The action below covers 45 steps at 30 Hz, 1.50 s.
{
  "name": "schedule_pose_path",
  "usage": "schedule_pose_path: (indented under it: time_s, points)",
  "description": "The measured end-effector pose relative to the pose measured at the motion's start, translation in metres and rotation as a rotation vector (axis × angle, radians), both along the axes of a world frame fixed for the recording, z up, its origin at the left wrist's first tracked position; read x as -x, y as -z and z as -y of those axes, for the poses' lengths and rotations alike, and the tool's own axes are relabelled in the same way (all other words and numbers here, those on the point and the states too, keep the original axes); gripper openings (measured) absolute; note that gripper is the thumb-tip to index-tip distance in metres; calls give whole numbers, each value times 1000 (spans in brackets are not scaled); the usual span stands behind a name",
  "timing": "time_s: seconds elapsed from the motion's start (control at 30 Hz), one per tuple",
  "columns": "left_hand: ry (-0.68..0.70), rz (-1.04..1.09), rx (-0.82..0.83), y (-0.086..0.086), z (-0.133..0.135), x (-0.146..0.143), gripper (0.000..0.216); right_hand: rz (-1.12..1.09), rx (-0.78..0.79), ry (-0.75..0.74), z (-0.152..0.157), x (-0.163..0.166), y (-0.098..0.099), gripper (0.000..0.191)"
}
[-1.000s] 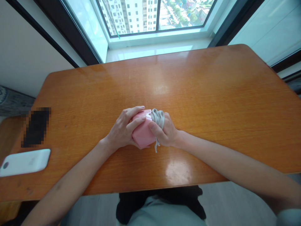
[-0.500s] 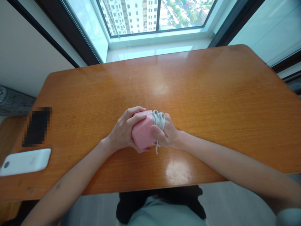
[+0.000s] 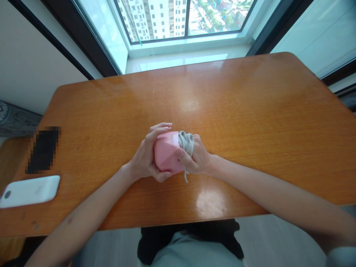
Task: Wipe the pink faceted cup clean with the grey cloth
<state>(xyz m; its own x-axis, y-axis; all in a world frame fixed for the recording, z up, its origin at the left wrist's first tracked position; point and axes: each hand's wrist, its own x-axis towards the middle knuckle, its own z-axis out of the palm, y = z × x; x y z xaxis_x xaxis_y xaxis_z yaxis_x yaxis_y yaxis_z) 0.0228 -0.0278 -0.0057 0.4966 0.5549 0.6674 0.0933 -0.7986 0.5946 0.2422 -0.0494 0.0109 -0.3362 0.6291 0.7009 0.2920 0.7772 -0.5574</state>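
A pink, faceted, cup-like thing [image 3: 166, 151] is held between my two hands, over the near middle of the table. My left hand [image 3: 148, 152] wraps round its left side, with the fingers over the far side and the thumb along the near side. My right hand [image 3: 196, 155] is closed at its right end, the thumb pressed against the pink surface. A light grey flat cord [image 3: 185, 141], bunched in loops, sits between the pink thing and my right fingers. One loose cord end hangs below the right thumb. The right fingertips are hidden.
The wooden table [image 3: 236, 111] reaches from my lap to the window [image 3: 186, 22]. At its left lie a white, rounded, flat device [image 3: 32, 191] and a dark, pixelated rectangular item [image 3: 43, 150]. A patterned grey object [image 3: 18, 118] is beyond the left edge.
The pink thing has turned in my hands and shows different facets. My left fingers have shifted toward its far side, and the left thumb now shows along the near side. My right hand barely moved.
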Motion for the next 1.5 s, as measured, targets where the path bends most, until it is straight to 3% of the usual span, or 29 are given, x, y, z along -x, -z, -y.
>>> schedule_pose_path:
  time_s: [0.17,0.33,0.43,0.57,0.8,0.93,1.13,1.23,1.4,1.5]
  points:
    - [-27,-24,-258,-1,-4,4,129,-24,1,-7,0,0,-3,52]
    - [-34,-170,-546,-8,-8,8,99,8,32,-13,0,-1,-3,51]
    - [-67,-186,-501,-7,-8,8,94,-23,53,-12,-1,0,-2,50]
    - [-99,-184,-382,-5,-5,8,109,-36,107,-1,-2,-1,-1,51]
    - [-71,-168,-267,-10,-1,7,115,-3,30,-8,-2,-2,6,55]
    - [-19,-101,-96,-11,1,3,124,-38,-9,0,-2,-1,6,62]
    - [92,-8,344,-8,6,-1,104,29,-31,0,1,0,1,59]
    - [88,-4,305,-5,6,-2,111,33,-27,-13,1,-1,0,58]
    - [-72,41,8,4,2,-1,120,20,22,-29,1,-1,1,53]
    - [-81,8,-144,6,-1,3,127,15,12,-38,1,-1,1,51]
